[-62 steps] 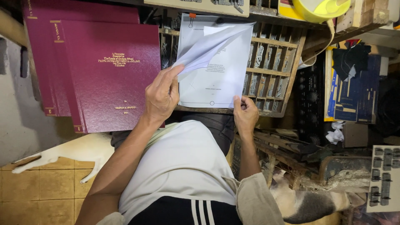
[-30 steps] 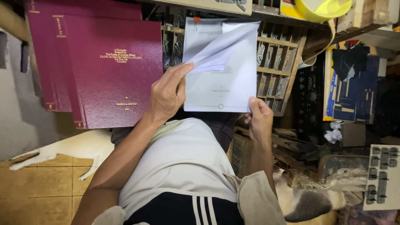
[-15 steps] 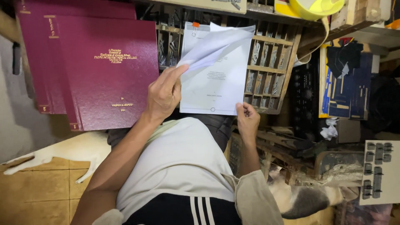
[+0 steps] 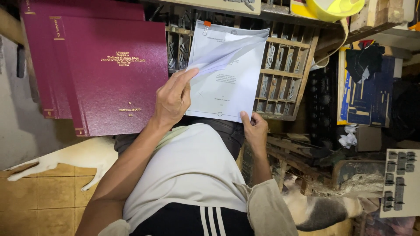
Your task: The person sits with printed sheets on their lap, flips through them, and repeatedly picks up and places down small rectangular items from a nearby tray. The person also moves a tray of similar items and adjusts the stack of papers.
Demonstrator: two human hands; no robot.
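Note:
A stack of white printed sheets (image 4: 227,87), held by a binder clip (image 4: 205,27) at its top left corner, rests upright against a wooden rack. My left hand (image 4: 173,98) lifts several upper sheets (image 4: 227,54) with its fingertips, curling them up and to the right. The title page underneath shows. At the stack's bottom edge, my right hand (image 4: 254,129) pinches the lower right corner. Both forearms reach up from my white shirt.
Maroon hardbound books (image 4: 111,74) with gold lettering stand left of the papers. Behind is a wooden compartment rack (image 4: 286,74) of small metal pieces. A yellow container (image 4: 334,8) sits above, a white cat (image 4: 65,159) lies on the tiled floor, and clutter crowds the right.
The papers and my hands shifted slightly in view. My right hand slid along the bottom edge and back. My left hand keeps the curled sheets raised.

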